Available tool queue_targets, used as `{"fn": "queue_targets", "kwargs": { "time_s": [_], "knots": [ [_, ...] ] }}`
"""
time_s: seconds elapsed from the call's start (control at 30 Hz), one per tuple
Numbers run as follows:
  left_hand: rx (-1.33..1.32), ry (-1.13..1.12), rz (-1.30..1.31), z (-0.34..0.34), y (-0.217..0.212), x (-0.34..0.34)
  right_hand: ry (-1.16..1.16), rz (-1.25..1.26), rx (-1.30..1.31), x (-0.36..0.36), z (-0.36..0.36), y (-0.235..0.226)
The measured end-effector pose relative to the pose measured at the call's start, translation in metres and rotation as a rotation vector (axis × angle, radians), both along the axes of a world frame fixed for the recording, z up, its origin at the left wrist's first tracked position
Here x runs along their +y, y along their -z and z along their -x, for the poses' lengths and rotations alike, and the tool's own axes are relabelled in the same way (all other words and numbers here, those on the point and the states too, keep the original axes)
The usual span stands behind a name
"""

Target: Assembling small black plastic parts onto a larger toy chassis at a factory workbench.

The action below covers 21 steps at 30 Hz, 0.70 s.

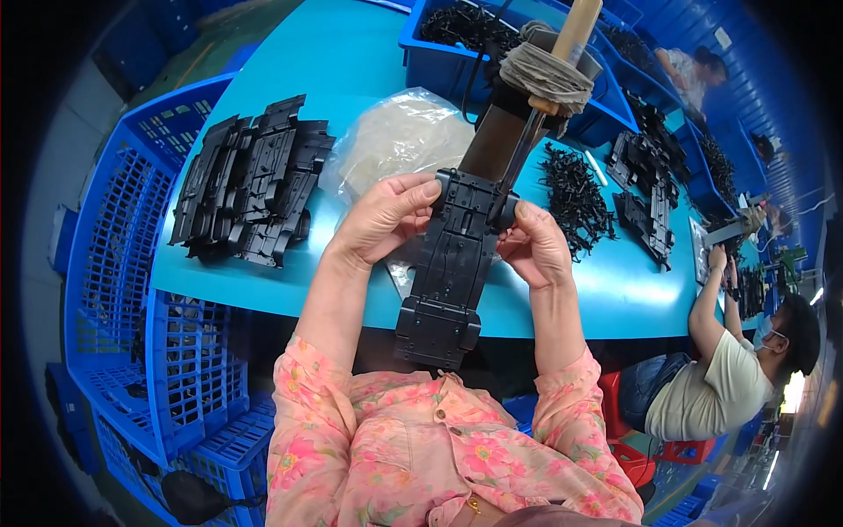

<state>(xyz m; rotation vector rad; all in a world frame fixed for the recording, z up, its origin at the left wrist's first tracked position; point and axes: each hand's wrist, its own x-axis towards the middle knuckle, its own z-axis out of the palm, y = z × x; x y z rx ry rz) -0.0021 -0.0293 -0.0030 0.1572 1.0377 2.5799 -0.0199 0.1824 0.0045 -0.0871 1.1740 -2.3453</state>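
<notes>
A long black plastic chassis part (448,272) is held lengthwise over the front edge of the turquoise table (351,53). My left hand (382,220) grips its far left corner, thumb on top. My right hand (531,246) grips its far right corner. Just beyond the part's far end, a tool with a wooden handle and thin metal shaft (549,79) points down from a cloth-wrapped holder, its tip meeting the part's far edge between my hands.
A stack of similar black parts (250,180) lies at left, a clear plastic bag (395,140) behind my hands, small black pieces (575,198) at right. Blue crates (132,263) stand left, blue bins (439,53) at back. Another person (729,369) works at right.
</notes>
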Motion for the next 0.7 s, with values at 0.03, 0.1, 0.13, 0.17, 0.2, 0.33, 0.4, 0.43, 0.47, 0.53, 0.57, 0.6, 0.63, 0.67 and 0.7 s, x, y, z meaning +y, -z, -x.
{"fn": "queue_targets", "kwargs": {
  "time_s": [0.03, 0.1, 0.13, 0.17, 0.2, 0.33, 0.4, 0.43, 0.47, 0.53, 0.57, 0.6, 0.63, 0.67, 0.7],
  "knots": [
    [-0.008, -0.009, 0.01, -0.0005, -0.0006, 0.0005, 0.001, -0.004, 0.0, 0.0, -0.0003, -0.0005],
    [-0.004, 0.0, 0.003, 0.0001, 0.0013, -0.0004, -0.004, 0.001, 0.003, 0.0005, 0.0001, 0.0013],
    [0.0, 0.011, -0.003, 0.0005, 0.002, -0.0008, -0.007, 0.008, 0.007, 0.0008, 0.0005, 0.0024],
    [0.0, 0.011, -0.004, 0.0002, 0.0009, -0.0005, -0.007, 0.007, 0.007, 0.0015, 0.001, 0.0032],
    [0.007, 0.017, -0.01, -0.0005, -0.0014, -0.0001, -0.01, 0.005, 0.008, 0.0025, 0.0018, 0.0038],
    [0.023, 0.039, -0.04, -0.0006, -0.0003, -0.002, -0.025, 0.008, 0.004, 0.0011, 0.0008, 0.0008],
    [0.022, 0.031, -0.032, -0.0019, -0.0023, -0.0016, 0.0, -0.042, 0.018, -0.0023, -0.0009, -0.0007],
    [0.022, 0.026, -0.024, -0.0021, -0.0031, -0.0012, 0.027, -0.091, 0.034, -0.0033, -0.0014, -0.0011],
    [0.022, 0.026, -0.024, -0.0019, -0.003, -0.001, 0.027, -0.092, 0.034, -0.0032, -0.0015, -0.0011],
    [0.036, 0.031, -0.034, -0.0016, -0.0024, -0.0011, 0.03, -0.095, 0.048, -0.0034, -0.0016, -0.0008],
    [0.036, 0.031, -0.034, -0.0014, -0.0015, -0.0013, 0.029, -0.095, 0.047, -0.0037, -0.0017, -0.0005],
    [0.035, 0.027, -0.028, -0.0012, -0.0001, -0.0015, 0.032, -0.093, 0.047, -0.0041, -0.0018, -0.0001],
    [0.034, 0.025, -0.023, -0.0007, 0.0006, -0.0013, 0.037, -0.091, 0.046, -0.0039, -0.0017, 0.0],
    [0.034, 0.025, -0.023, -0.0008, 0.0001, -0.0012, 0.038, -0.092, 0.046, -0.0035, -0.0017, -0.0001],
    [0.033, 0.028, -0.021, -0.0012, -0.001, -0.0011, 0.036, -0.088, 0.048, -0.0031, -0.0019, -0.0004]
  ]
}}
